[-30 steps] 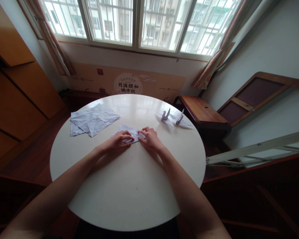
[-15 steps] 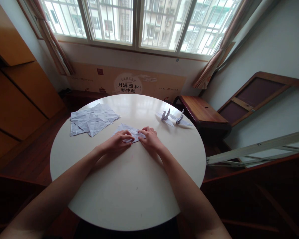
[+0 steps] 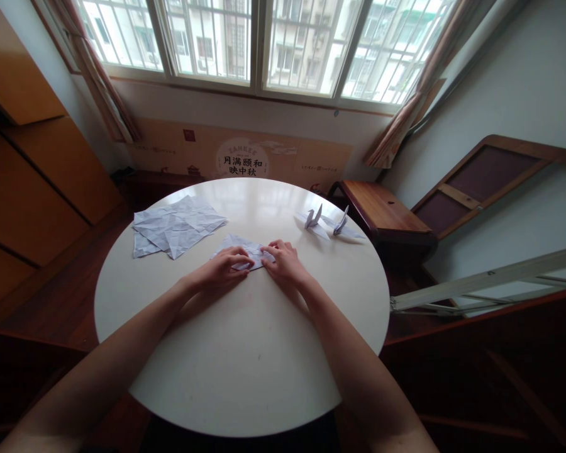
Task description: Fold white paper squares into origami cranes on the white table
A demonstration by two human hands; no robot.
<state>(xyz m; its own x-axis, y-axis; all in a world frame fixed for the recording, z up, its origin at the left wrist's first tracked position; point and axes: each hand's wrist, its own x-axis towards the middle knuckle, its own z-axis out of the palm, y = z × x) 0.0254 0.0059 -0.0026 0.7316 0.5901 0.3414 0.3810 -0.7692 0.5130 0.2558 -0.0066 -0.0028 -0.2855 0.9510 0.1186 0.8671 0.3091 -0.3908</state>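
A creased white paper sheet lies flat on the round white table. My left hand rests on its near left part with curled fingers pressing the paper down. My right hand presses on the paper's near right corner, fingertips almost meeting those of the left. Both hands pinch the fold line between them.
A loose pile of creased white sheets lies at the table's left. Two folded paper cranes stand at the far right. A wooden bench sits beyond the right edge, a wooden cabinet at left, windows behind.
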